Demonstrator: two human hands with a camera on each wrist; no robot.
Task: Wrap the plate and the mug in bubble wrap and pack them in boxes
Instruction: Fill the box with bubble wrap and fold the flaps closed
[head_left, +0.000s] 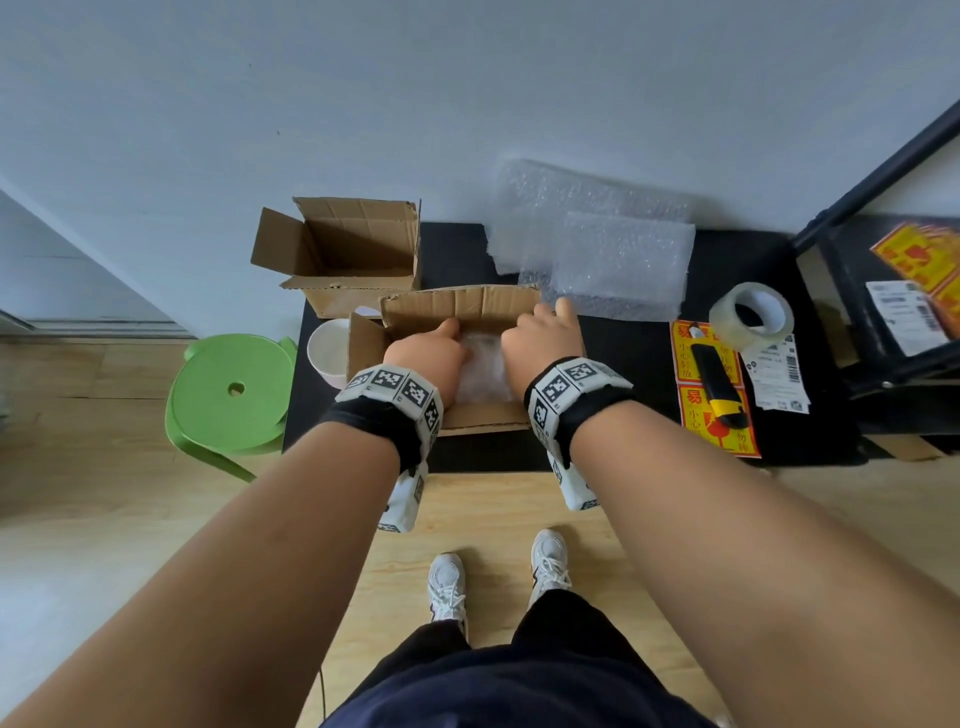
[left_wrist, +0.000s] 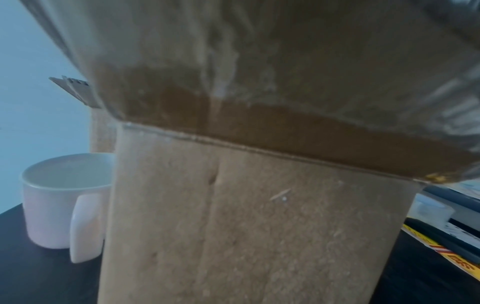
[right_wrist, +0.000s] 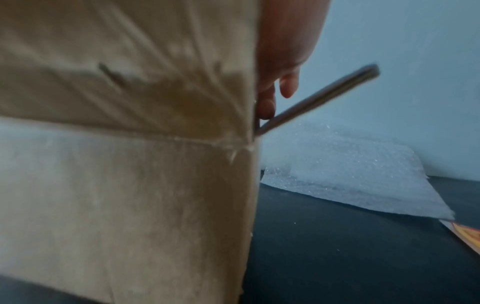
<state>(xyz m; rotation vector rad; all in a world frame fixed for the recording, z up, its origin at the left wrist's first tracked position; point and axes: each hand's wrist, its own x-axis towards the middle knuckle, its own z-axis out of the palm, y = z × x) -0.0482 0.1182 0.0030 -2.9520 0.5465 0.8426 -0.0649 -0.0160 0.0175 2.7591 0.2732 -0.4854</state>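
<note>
Both hands reach into the near cardboard box (head_left: 467, 415), left hand (head_left: 426, 353) and right hand (head_left: 540, 343) flanking the bubble-wrapped bundle (head_left: 483, 364) between them; finger positions cannot be told.

two boxes (head_left: 457, 358) (head_left: 337, 254), one mug (head_left: 328, 358), two bubble wrap sheets (head_left: 618, 265) (head_left: 561, 202)

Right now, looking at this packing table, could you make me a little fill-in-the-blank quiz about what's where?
1. Both hands, left hand and right hand, reach into the nearer cardboard ____.
2. The white mug stands unwrapped, to the ____ of that box.
3. The stool beside the table is ____ in colour.
4. The roll of clear tape sits to the ____ of the bubble wrap sheets.

Missing words: box; left; green; right
</note>
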